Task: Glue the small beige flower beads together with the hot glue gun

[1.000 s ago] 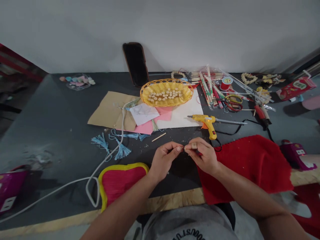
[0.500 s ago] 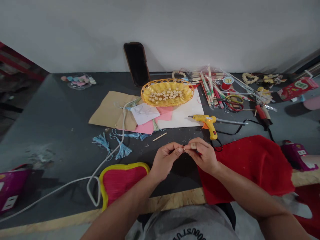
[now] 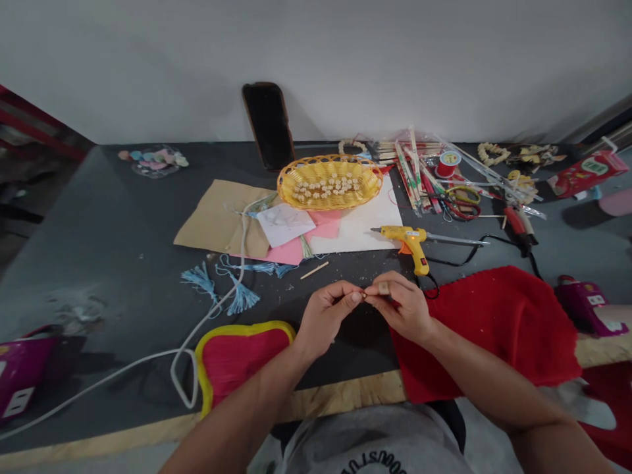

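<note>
My left hand and my right hand meet fingertip to fingertip over the dark table. Both pinch a tiny pale piece between thumb and forefinger; it is too small for me to name. A band of tape wraps one finger of the right hand. Just beyond the hands lies a yellow glue gun with a clear glue stick in its back. A short thin wooden stick rests to the left of it. Behind, a yellow woven basket holds several small flower-like pale pieces.
Blue tassels, a white cable and a yellow-edged pink pad lie on the left. Red cloth is under my right forearm. Scissors, a red thread spool and wrapped sticks fill the back right. A phone leans on the wall.
The fingertips have shifted very slightly around the tiny piece, which shows a little differently between them. Everything on the table stays in place.
</note>
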`<state>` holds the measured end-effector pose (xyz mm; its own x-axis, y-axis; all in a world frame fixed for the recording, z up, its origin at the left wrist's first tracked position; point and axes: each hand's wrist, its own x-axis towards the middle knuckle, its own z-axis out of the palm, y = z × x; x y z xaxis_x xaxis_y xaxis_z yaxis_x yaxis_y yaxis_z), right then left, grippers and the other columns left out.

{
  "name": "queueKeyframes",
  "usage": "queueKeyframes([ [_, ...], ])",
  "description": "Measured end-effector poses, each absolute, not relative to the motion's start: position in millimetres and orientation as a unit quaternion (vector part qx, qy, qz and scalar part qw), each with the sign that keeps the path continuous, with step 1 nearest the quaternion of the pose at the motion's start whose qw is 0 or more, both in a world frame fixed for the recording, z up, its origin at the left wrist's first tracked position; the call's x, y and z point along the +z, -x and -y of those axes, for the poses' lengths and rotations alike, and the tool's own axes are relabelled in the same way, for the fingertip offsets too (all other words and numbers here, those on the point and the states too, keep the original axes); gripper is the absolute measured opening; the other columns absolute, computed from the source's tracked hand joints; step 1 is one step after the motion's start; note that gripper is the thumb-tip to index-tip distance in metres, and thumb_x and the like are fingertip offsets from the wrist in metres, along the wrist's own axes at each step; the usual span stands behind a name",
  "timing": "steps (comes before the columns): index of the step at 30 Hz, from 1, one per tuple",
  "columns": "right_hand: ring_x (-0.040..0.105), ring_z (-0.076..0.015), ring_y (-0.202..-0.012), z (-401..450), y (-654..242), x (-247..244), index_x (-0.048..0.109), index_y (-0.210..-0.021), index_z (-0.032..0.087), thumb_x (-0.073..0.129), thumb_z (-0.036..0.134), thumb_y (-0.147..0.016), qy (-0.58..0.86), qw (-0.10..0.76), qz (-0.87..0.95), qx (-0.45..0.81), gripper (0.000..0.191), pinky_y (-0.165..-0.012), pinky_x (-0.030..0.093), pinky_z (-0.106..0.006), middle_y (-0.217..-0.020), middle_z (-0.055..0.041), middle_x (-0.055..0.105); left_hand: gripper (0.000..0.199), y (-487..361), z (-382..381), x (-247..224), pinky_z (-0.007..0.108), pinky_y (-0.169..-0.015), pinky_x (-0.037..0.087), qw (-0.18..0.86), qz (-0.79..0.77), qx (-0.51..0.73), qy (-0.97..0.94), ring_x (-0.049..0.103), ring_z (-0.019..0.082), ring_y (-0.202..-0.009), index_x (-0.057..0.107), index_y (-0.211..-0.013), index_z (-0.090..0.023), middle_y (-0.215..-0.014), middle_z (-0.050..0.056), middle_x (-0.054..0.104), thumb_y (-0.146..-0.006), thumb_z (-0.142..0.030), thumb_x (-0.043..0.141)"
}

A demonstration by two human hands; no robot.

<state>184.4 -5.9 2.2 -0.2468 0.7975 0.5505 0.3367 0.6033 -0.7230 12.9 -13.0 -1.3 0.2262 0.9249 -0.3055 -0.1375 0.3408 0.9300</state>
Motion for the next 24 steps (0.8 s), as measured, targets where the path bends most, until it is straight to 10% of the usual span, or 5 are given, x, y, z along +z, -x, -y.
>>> queueKeyframes([
  [24,0.066,-0.0139,-0.074,7.7,-187.3,4.2,0.064,-0.089,0.022,0.059,0.020,-0.090,0.384,0.457,0.767,0.235,0.005,-0.064,0.057,-0.025,-0.079,-0.0036,0.067,0.026,-12.7,13.5,2.3,0.023,-0.061,0.036,0.694,-0.449,0.418,-0.377,0.045,0.010,-0.060,0.071,-0.070,-0.015,-0.065,-0.001,0.059,-0.070,-0.040,0.079],
])
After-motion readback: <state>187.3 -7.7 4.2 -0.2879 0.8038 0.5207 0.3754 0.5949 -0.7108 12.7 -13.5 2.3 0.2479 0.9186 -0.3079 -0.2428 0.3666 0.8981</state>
